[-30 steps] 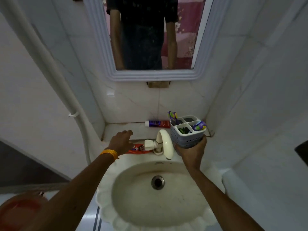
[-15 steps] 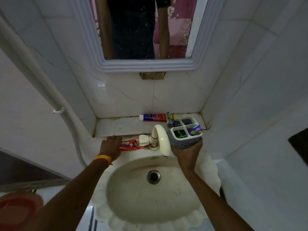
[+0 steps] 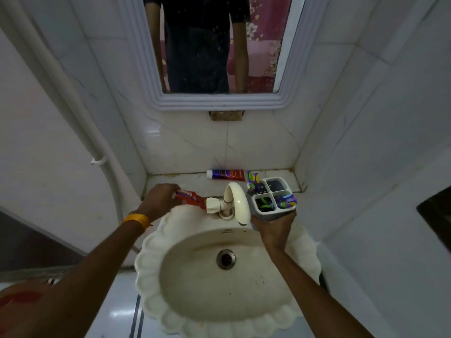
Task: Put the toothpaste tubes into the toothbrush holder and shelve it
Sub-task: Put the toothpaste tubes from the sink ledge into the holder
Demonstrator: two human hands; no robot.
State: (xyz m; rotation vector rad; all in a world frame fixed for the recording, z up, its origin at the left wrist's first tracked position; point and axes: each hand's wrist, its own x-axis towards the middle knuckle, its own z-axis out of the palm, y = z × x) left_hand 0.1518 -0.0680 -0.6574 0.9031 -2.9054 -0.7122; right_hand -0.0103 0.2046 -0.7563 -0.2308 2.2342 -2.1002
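Over scalloped sink (image 3: 151, 262): left hand (image 3: 159, 201) grips red tube (image 3: 190, 196); right hand (image 3: 274, 229) clasps four-cell holder (image 3: 271, 201).

cream tap (image 3: 238, 201) arches over scalloped sink (image 3: 151, 272); mirror (image 3: 214, 45) above.

Left hand (image 3: 159, 200) gripping red toothpaste tube (image 3: 189, 196), right hand (image 3: 274, 229) holding toothbrush holder (image 3: 271, 200)

Red toothpaste tube (image 3: 189, 196): lying flat at back rim of sink, left of tap, w/ left end gripped. Blue-and-red toothpaste tube (image 3: 225, 174): lying flat on ledge along back wall, cap end left. Grey 4-slot toothbrush holder (image 3: 272, 198): upright, held from below at sink's back right; brushes in 3 slots, back-right slot looks empty.
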